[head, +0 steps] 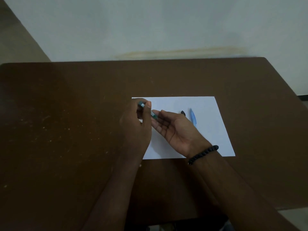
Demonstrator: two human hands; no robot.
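A white sheet of paper [205, 130] lies on the brown table [66, 122]. Above its left part my left hand [136, 129] holds a teal pen [142, 104] between thumb and fingers. My right hand [176, 130], palm up with a black bead bracelet [202, 154] on the wrist, pinches the pen's other end with its fingertips. A light blue pen [193, 117] lies on the paper to the right. A small black object [183, 112], partly hidden by my right hand, lies beside it.
The table's far edge meets a pale wall [150, 27]. The right table edge runs diagonally at the right side of the view, with floor beyond. Faint specks mark the table's left half.
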